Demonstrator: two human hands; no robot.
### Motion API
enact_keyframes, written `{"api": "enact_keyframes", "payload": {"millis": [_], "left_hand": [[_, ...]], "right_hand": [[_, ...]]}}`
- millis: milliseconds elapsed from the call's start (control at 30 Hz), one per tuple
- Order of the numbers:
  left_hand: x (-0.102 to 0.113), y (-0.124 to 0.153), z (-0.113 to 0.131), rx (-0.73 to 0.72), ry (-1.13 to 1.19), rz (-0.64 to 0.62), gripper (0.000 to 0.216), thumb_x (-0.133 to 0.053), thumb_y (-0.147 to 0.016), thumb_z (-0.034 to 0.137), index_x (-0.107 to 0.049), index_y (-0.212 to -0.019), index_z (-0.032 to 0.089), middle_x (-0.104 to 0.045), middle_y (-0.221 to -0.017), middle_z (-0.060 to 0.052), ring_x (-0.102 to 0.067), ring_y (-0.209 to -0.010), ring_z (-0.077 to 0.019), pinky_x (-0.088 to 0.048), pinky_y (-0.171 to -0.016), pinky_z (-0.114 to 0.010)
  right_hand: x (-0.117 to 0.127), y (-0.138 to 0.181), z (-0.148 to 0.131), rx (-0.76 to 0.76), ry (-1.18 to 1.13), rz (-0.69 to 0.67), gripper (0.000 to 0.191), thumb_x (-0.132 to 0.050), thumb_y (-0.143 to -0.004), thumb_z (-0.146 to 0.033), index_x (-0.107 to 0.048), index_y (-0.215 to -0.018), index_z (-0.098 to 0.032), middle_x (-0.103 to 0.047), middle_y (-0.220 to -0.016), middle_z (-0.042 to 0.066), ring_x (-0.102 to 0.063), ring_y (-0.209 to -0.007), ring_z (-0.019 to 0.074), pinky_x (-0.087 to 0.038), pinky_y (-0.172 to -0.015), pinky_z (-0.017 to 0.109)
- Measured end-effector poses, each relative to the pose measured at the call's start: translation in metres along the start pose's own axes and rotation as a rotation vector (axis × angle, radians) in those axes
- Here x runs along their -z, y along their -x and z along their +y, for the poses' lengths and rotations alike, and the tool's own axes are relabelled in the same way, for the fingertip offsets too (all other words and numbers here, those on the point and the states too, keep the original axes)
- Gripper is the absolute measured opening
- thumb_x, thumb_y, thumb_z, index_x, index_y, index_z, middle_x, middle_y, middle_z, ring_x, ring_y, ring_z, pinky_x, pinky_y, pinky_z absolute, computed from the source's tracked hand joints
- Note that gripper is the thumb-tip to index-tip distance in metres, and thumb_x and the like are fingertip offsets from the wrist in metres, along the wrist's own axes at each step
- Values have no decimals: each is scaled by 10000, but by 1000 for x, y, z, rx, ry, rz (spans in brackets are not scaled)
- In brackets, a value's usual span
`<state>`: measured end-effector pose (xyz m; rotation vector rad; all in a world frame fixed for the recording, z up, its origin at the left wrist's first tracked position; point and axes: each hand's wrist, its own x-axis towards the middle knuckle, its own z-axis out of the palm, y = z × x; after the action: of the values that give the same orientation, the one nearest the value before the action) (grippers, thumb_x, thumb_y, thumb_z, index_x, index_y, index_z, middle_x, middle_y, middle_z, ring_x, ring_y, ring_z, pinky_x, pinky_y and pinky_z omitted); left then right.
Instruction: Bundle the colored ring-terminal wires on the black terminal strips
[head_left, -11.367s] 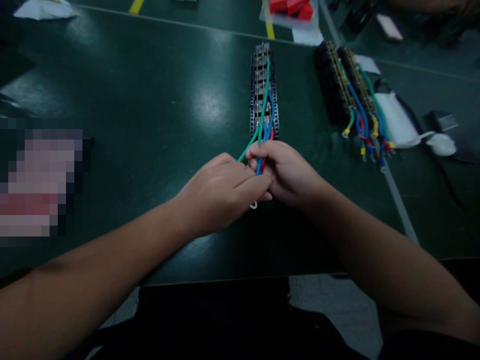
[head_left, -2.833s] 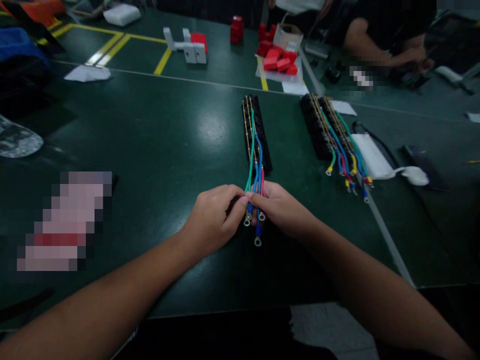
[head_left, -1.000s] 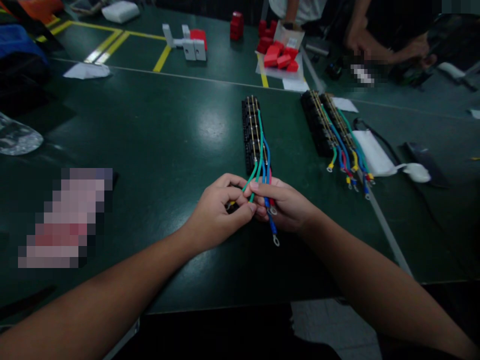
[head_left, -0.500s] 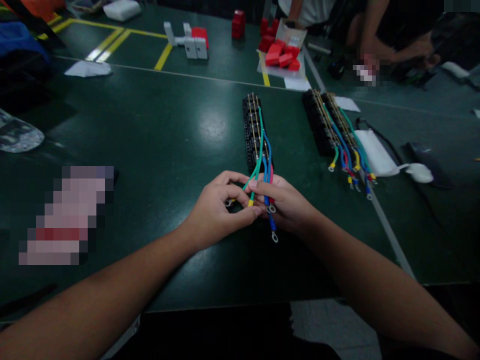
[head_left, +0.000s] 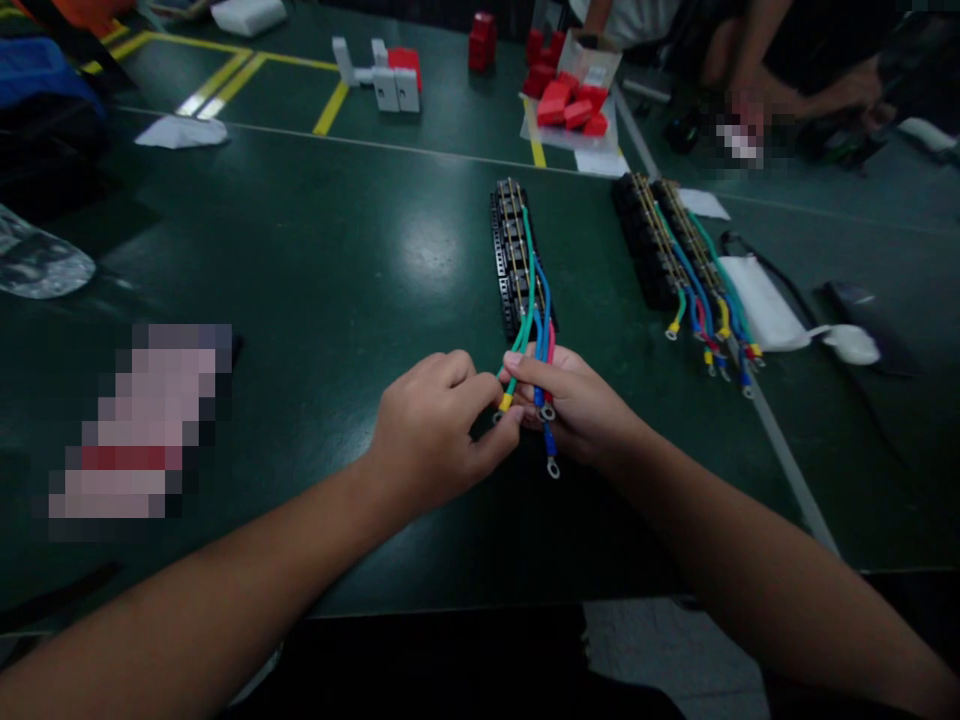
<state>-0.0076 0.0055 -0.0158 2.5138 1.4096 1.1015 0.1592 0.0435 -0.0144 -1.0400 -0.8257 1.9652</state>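
Observation:
Green, blue and red wires [head_left: 541, 345] with ring terminals run toward me from a black terminal block strip [head_left: 513, 240] lying on the table. My right hand [head_left: 581, 400] is closed round the wire bundle, its thumb across the green wires. Below the thumb hang silver ring terminals on blue sleeves [head_left: 550, 440]. At the bundle's left side, my left hand [head_left: 431, 425] has its thumb and curled index finger at the yellow-sleeved end of a green wire [head_left: 507, 402]. Its other fingertips are hidden.
Two similar wired strips [head_left: 660, 245] lie to the right beside a white pouch [head_left: 761, 305]. Red parts [head_left: 570, 105] and grey-white pieces [head_left: 396, 90] sit farther back. A blurred-out flat item [head_left: 142, 425] lies left. Another person's hands [head_left: 750, 115] are at the far right.
My left hand has curled its fingers further in around the green wires' ends. The yellow-sleeved ends now sit closer together. My right hand keeps its hold; the view has shifted slightly.

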Motion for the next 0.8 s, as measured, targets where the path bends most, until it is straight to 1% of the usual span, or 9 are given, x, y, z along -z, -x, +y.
{"api": "enact_keyframes", "payload": {"millis": [67,100,200,267,367,467,567,667,800], "left_hand": [[0,1,0,-43,-46,-20,263,-629,-915,329,-691,-731,151,-555,-633,-8,-525,-576,-163,-375,-567,-330],[-1,2,1,-39,-50,-30,256,-630,-915,332,-681,-742,151,-570,-622,-1,-533,-558,-157,-373,-558,-325],[-1,4,1,28,-47,-36,213,-662,-894,342,-672,-805,149,-626,-616,16,-580,-515,-143,-367,-518,-300],[-1,5,2,41,-73,-28,206,-659,-897,340,-667,-809,153,-659,-622,8,-623,-515,-153,-370,-505,-296],[0,6,2,-5,-153,-29,230,-611,-931,318,-649,-758,172,-665,-599,-6,-655,-514,-180,-363,-488,-308],[1,5,2,-42,-227,-38,242,-568,-952,292,-634,-747,181,-660,-580,-9,-652,-490,-191,-339,-467,-318],[1,4,2,-44,-263,-81,253,-512,-973,286,-623,-769,186,-675,-593,-18,-652,-486,-192,-325,-461,-315],[2,3,1,-25,-261,-159,268,-454,-991,285,-614,-798,189,-686,-610,-24,-644,-490,-186,-330,-473,-307],[2,2,1,-6,-223,-213,259,-443,-990,295,-603,-813,194,-695,-636,-32,-653,-514,-190,-346,-489,-308]], "right_hand": [[0,0,0,6,12,2,345,-883,-714,-335,-610,-732,-125,-500,-463,-66,-448,-381,52,-338,-398,172],[0,0,0,8,19,5,348,-885,-712,-338,-611,-733,-125,-506,-469,-62,-457,-388,54,-344,-404,174],[0,0,1,11,39,8,386,-905,-689,-363,-593,-714,-137,-510,-474,-53,-470,-398,65,-351,-415,185],[-1,0,1,10,49,-1,407,-916,-673,-377,-585,-705,-142,-505,-471,-52,-468,-398,69,-346,-417,192],[0,-1,0,15,57,-19,404,-916,-675,-385,-606,-722,-130,-496,-466,-55,-460,-399,68,-331,-418,195],[1,-2,0,17,48,-39,392,-910,-688,-377,-606,-721,-131,-490,-462,-57,-453,-401,68,-327,-420,195],[1,-3,-1,20,37,-58,415,-918,-683,-371,-567,-680,-149,-491,-464,-54,-457,-406,68,-332,-423,193],[1,-3,-1,19,32,-66,435,-915,-695,-361,-529,-664,-164,-495,-479,-52,-466,-418,69,-337,-430,193],[1,-3,-1,6,41,-63,427,-911,-705,-345,-525,-675,-164,-503,-503,-48,-475,-437,70,-352,-444,196]]}}
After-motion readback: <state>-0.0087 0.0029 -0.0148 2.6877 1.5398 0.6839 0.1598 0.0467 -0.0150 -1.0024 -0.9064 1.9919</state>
